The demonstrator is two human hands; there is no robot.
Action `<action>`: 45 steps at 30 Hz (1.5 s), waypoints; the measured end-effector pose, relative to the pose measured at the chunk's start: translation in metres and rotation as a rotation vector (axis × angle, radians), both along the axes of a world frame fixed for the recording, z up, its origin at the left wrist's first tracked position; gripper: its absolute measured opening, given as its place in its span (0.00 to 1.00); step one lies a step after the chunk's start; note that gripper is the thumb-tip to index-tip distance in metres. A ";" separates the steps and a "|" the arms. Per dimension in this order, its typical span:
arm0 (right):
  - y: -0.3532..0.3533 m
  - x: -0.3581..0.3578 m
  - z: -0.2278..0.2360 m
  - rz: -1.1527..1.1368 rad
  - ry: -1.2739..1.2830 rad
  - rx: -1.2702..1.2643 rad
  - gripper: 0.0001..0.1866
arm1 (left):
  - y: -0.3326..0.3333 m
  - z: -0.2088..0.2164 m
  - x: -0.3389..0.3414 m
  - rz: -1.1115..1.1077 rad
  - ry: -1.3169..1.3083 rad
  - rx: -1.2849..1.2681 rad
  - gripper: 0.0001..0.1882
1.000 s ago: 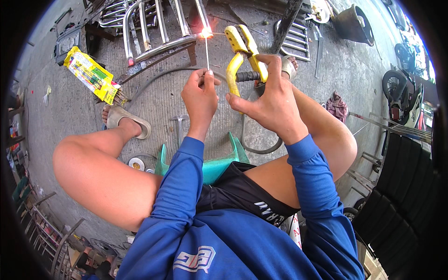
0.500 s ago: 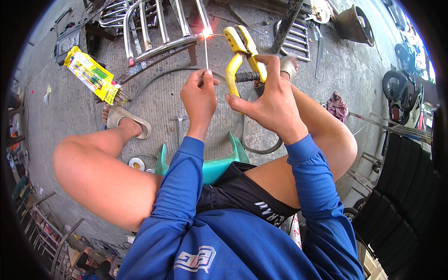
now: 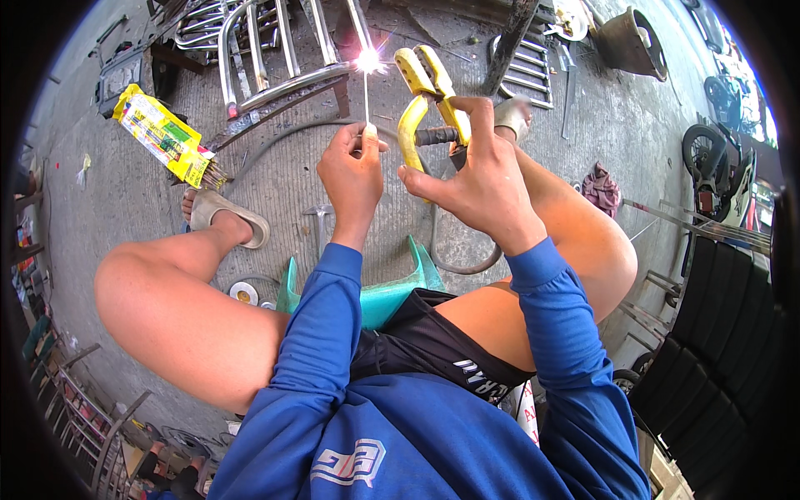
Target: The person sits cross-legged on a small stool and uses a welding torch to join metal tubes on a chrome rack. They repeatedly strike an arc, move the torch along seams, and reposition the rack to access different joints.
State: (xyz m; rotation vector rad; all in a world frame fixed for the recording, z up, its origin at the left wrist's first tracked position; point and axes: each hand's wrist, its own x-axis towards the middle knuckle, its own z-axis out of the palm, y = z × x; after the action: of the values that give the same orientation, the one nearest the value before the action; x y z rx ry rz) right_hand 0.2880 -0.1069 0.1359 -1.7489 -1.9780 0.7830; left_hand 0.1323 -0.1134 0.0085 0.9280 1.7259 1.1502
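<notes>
A: What is held in each hand?

B: A thin welding rod (image 3: 367, 98) is pinched between the fingertips of the left hand (image 3: 354, 171), which is closed narrowly around its near end. The yellow electrode holder (image 3: 427, 100) is gripped by the right hand (image 3: 479, 179), with the fingers wrapped over its handles.

A: How is the rod laid out?

B: Its long axis runs near to far, almost straight away from the body. A bright spark (image 3: 367, 60) is seen at the far tip, just where the curved metal tube frame (image 3: 283, 79) lying on the concrete floor (image 3: 108, 200) is met.

A: And the holder relative to the rod?

B: It is held just to the right of the rod, roughly parallel to it, its clamp end pointing far and slightly left. The rod appears apart from the clamp; whether they touch lower down cannot be told. The left hand is the nearer one to the rod; the right is just beside it.

A: Anything else close by?

B: A yellow packet of rods (image 3: 162, 137) is lying on the floor to the far left, beyond a sandalled foot (image 3: 221, 218). A green stool (image 3: 375, 292) is partly seen under the person.
</notes>
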 end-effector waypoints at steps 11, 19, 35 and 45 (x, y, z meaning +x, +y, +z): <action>0.002 0.000 -0.008 0.036 0.044 0.086 0.48 | -0.001 0.000 -0.005 -0.023 0.117 0.126 0.07; 0.002 0.001 -0.008 0.023 0.040 0.056 0.48 | -0.001 0.004 0.000 0.005 0.042 0.047 0.10; 0.002 0.001 -0.011 0.045 0.023 0.099 0.47 | 0.000 0.002 -0.001 0.076 -0.080 0.049 0.07; 0.008 0.003 0.017 -0.205 0.311 0.114 0.50 | 0.005 0.028 -0.010 0.018 -0.237 0.105 0.14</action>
State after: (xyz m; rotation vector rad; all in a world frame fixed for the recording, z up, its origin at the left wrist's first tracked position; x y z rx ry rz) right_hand 0.2908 -0.0990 0.1527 -1.6209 -1.5817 0.7992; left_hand 0.1218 -0.1084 0.0364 0.8038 1.4982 1.3171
